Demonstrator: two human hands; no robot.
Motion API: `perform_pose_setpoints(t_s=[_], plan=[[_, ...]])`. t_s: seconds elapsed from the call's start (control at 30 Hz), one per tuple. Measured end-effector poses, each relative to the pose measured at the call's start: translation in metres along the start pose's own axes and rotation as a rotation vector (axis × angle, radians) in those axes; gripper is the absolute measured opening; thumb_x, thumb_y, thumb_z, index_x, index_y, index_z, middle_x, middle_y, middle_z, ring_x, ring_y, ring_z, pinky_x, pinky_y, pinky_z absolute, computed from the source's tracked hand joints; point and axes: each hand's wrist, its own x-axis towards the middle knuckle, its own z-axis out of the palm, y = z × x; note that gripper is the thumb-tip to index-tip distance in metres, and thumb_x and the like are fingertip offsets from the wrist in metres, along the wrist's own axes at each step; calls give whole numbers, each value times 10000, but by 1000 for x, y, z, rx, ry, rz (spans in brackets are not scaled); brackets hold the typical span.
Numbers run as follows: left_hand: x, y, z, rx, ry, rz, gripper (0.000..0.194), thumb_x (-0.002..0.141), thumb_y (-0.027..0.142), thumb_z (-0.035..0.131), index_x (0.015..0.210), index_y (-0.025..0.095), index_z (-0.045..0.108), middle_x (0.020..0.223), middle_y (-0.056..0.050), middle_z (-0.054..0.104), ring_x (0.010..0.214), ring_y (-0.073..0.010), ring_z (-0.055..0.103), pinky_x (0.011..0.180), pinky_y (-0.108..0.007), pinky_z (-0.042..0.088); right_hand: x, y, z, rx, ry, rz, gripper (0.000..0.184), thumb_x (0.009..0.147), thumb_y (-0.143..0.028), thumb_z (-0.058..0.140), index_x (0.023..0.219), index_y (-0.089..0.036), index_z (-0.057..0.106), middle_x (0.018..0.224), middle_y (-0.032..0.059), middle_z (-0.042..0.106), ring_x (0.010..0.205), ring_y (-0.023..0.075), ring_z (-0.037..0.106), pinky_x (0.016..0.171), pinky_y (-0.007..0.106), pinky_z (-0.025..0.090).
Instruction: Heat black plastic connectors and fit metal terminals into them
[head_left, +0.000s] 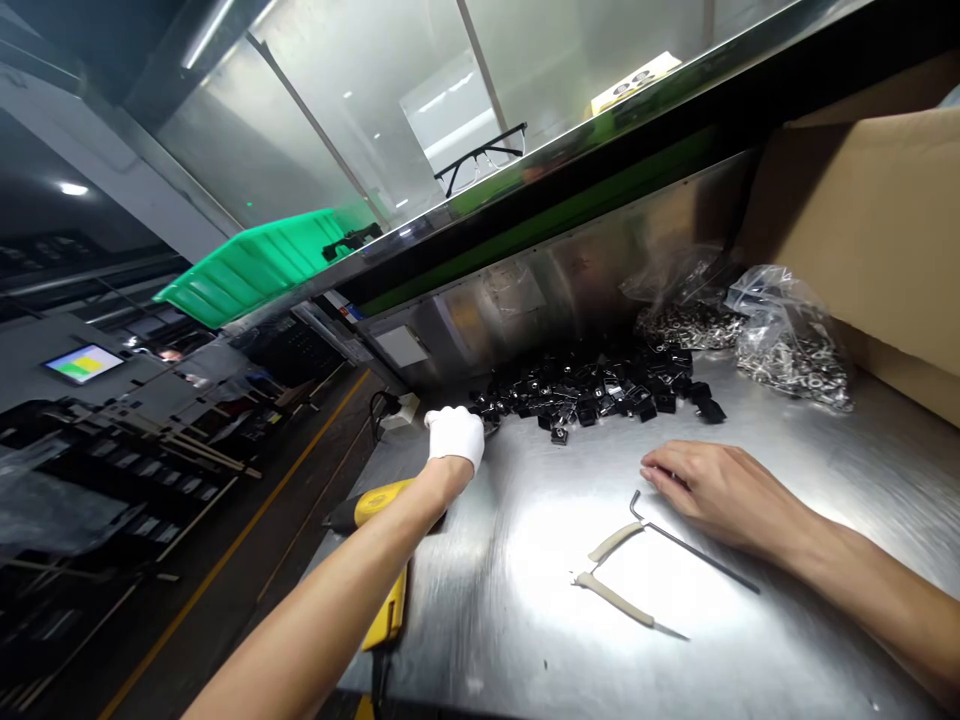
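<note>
Metal table [517, 640]: left edge runs beside the yellow tool [380, 502]; I judge my widest lane lies between black pile [600, 385] and pliers [615, 600].
Black pile: heaped near the back panel [517, 300].
Right hand [709, 487]: bare, loosely curled near the hex key [701, 557]; I see nothing in it.
Left hand [455, 437]: gloved, fingers curled at the pile's left end; contents I can't tell.
Front black part [559, 437]: probably light, stiff, slick; I'd pinch opposite sides.

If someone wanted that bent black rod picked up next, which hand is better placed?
Probably the right hand: it is nearer the bent black rod, while the gloved left hand is farther off, by the black parts.
</note>
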Motion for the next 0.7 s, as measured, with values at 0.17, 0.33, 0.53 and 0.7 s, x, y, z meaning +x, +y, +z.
perform_pose_setpoints(t_s=[0.17,0.33,0.53,0.7], plan=[[-17,-16,-12,-134,23,-44,296,866,244,539,1042,105,733,1055,-223,687,1053,-398,624,877,-530,416,-1,7,-1,6,18,-3,320,1028,-344,417,1061,-253,722,1047,26,757,878,236,710,752,381,539],[-85,-78,-28,-348,130,-193,415,872,382,540,1236,211,641,1146,-129,698,1036,-300,663,886,-393,487,-7,21,2,14,102,10,284,999,-410,476,1039,-286,728,1011,16,770,830,242,719,712,382,541],[-214,-132,25,-1101,261,-544,333,851,390,529,1079,179,650,954,-53,739,738,-177,666,624,-261,514,-11,10,5,178,147,145,258,943,-508,578,1031,-336,749,1071,29,772,911,256,723,781,359,558],[-261,-114,86,-1833,166,-808,336,743,365,673,1021,185,625,754,-5,678,484,-93,522,410,-190,376,25,-105,25,717,-445,258,492,952,-614,517,1191,-216,680,1141,113,727,975,265,702,827,381,579]])
